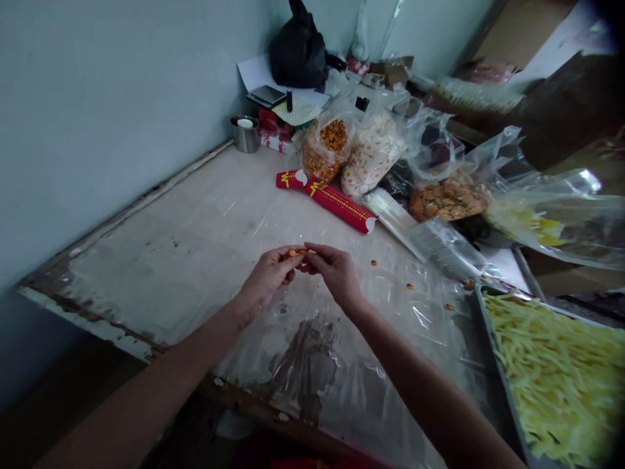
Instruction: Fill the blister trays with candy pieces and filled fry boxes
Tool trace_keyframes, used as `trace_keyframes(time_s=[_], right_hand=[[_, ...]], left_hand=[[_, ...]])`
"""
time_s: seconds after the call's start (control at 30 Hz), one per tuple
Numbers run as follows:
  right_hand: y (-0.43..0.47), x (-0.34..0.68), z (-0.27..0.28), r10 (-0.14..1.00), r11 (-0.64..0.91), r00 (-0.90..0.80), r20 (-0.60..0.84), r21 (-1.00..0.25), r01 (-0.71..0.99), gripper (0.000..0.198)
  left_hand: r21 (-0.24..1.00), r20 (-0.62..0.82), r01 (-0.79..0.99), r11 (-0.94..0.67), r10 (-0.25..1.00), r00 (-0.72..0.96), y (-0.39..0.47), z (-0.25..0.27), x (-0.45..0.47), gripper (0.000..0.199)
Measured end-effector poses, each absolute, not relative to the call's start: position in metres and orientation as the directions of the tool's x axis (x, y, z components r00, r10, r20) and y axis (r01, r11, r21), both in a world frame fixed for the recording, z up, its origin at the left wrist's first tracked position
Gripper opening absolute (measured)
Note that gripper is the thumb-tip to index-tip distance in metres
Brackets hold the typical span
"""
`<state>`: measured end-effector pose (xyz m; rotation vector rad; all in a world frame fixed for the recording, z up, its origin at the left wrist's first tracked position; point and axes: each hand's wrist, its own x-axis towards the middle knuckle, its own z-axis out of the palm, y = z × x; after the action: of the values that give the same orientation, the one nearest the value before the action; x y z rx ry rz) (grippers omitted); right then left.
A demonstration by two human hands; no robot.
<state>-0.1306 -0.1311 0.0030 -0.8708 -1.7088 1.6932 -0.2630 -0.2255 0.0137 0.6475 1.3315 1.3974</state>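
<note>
My left hand (267, 275) and my right hand (334, 268) meet over the middle of the table, thumbs and fingers closed in a pinch. Small orange pieces (293, 253) show between the fingertips; their exact kind is too small to make out. Both hands appear to grip them, though the fingers partly hide them. Beyond the hands lies a stack of red paper fry boxes (342, 207) with yellow print. To the right, a small orange piece (409, 286) lies on the plastic-covered table (170, 260), with a few similar ones near it.
A metal tray (498, 371) of pale yellow cut strips stands at the right. Behind are a bag of orange snacks (326, 153), a bag of white pieces (374, 153) and a bag of brownish chips (449, 195). A metal cup (245, 138) stands by the wall.
</note>
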Motion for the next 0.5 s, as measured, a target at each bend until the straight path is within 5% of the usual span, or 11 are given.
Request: trace_keyframes(time_s=[0.17, 0.27, 0.4, 0.5], right_hand=[[-0.146, -0.136, -0.003, 0.856, -0.267, -0.478, -0.195, -0.96, -0.086, 0.036], [-0.133, -0.135, -0.003, 0.858, -0.242, -0.478, -0.187, -0.969, -0.054, 0.03], [-0.096, -0.15, -0.007, 0.897, 0.168, -0.436, 0.075, -0.969, 0.179, 0.018], [-0.072, -0.169, -0.011, 0.793, 0.533, -0.572, 0.209, -0.694, 0.485, 0.013]], left_hand=[[0.971, -0.203, -0.208, 0.121, 0.877, -0.436, -0.234, 0.007, -0.246, 0.045], [0.94, -0.269, -0.307, 0.148, 0.875, -0.402, -0.234, 0.005, -0.248, 0.049], [0.878, -0.386, -0.434, 0.2, 0.832, -0.399, -0.233, 0.006, -0.264, 0.048], [0.86, -0.436, -0.447, 0.246, 0.809, -0.394, -0.237, 0.007, -0.28, 0.041]])
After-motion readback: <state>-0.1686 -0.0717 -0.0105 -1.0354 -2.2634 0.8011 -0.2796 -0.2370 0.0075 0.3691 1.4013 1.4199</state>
